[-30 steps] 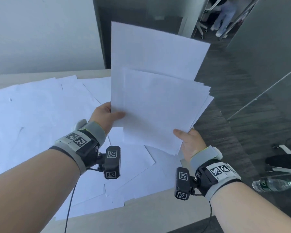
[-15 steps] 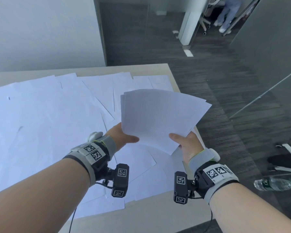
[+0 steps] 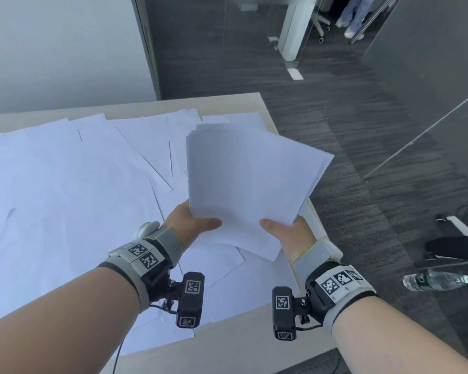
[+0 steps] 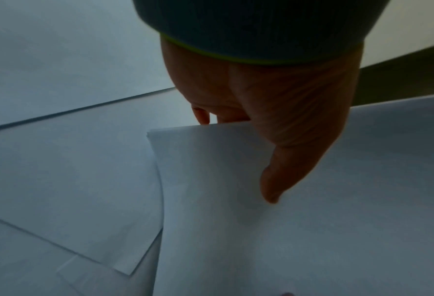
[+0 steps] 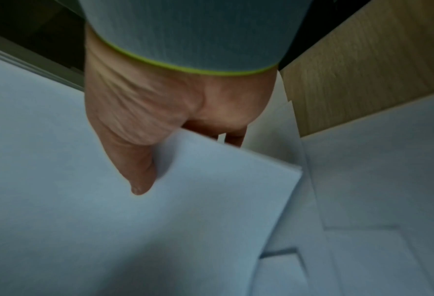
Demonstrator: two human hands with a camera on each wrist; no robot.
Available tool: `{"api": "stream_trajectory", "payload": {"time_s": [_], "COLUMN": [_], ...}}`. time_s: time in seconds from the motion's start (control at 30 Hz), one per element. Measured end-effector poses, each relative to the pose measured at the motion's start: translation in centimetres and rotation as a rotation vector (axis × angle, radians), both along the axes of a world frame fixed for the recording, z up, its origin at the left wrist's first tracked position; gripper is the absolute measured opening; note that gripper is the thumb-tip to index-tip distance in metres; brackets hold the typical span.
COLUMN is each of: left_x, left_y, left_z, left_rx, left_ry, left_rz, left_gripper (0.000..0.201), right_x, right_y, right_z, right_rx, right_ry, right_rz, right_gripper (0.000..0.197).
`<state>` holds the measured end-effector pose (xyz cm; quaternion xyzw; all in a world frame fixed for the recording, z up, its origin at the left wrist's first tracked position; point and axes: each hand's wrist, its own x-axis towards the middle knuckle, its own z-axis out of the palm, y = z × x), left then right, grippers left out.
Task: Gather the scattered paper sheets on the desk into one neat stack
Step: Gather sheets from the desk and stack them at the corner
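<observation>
A fanned bundle of white paper sheets [image 3: 249,176] hangs above the desk's right side, held by both hands. My left hand [image 3: 193,225] pinches its near left corner, thumb on top and fingers underneath; the left wrist view shows that thumb on the bundle [image 4: 286,220]. My right hand [image 3: 284,233] pinches the near right edge the same way, its thumb lying on the sheets [image 5: 109,230]. Several loose white sheets [image 3: 65,198] lie overlapping across the light wooden desk [image 3: 241,102] beneath and to the left.
The desk's right edge [image 3: 312,211] drops to dark carpet. A plastic water bottle [image 3: 438,280] lies on the floor at the right, near a dark bag. A glass partition and a person's legs stand far behind. Grey wall rises behind the desk.
The bundle has come down from upright in front of my view to a low tilt over the desk. Both hands dropped with it, and the sheets are less spread apart.
</observation>
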<state>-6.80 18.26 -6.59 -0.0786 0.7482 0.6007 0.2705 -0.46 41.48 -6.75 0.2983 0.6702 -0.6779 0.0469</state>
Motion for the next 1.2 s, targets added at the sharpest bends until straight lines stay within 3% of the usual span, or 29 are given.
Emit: {"api": "stream_trajectory", "payload": {"time_s": [0.1, 0.2, 0.3, 0.37, 0.43, 0.5, 0.57, 0.63, 0.73, 0.83, 0.93, 1.1, 1.2], "left_x": [0.2, 0.5, 1.0, 1.0, 0.9, 0.8, 0.7, 0.9, 1.0, 0.6, 0.1, 0.4, 0.5], "left_y": [-0.1, -0.6, -0.8, -0.9, -1.1, -1.5, -2.5, -3.2, -4.0, -4.0, -4.5, -3.8, -4.2], "left_z": [-0.2, -1.4, -3.0, -4.3, -4.8, -5.5, -7.1, -7.4, -7.9, -8.2, -10.3, -8.8, -9.2], "left_rx": [0.118, 0.176, 0.067, 0.001, -0.063, -0.148, -0.226, -0.251, -0.262, -0.290, -0.300, -0.378, -0.349], "left_ry": [-0.045, -0.159, -0.227, -0.240, -0.279, -0.323, -0.338, -0.381, -0.430, -0.457, -0.457, -0.433, -0.398], "left_rz": [0.126, 0.130, 0.098, 0.115, 0.140, 0.175, 0.191, 0.218, 0.216, 0.228, 0.238, 0.194, 0.199], "left_gripper": [0.050, 0.061, 0.067, 0.068, 0.059, 0.043, 0.037, 0.047, 0.035, 0.046, 0.059, 0.050, 0.064], "right_x": [0.2, 0.7, 1.3, 1.4, 1.5, 1.5, 1.4, 1.0, 0.5, 0.4, 0.1, -0.3, -1.0], "right_y": [0.1, -0.2, -0.1, 0.1, 0.7, 1.8, 3.8, 5.8, 7.9, 8.8, 8.1, 6.5, 6.6], "right_z": [-0.2, -1.2, -2.7, -3.5, -4.0, -4.3, -4.9, -5.0, -5.1, -4.9, -4.7, -4.8, -5.3], "right_rx": [-0.027, 0.062, 0.176, 0.141, 0.168, 0.299, 0.519, 0.743, 0.885, 0.938, 0.985, 1.040, 0.948], "right_ry": [0.011, -0.043, -0.116, -0.127, -0.120, -0.157, -0.217, -0.282, -0.436, -0.523, -0.584, -0.661, -0.666], "right_rz": [-0.059, 0.058, 0.165, 0.181, 0.210, 0.209, 0.199, 0.213, 0.328, 0.418, 0.395, 0.316, 0.261], "right_gripper": [0.007, 0.008, 0.006, 0.008, 0.023, 0.017, 0.031, 0.044, 0.065, 0.082, 0.088, 0.103, 0.110]}}
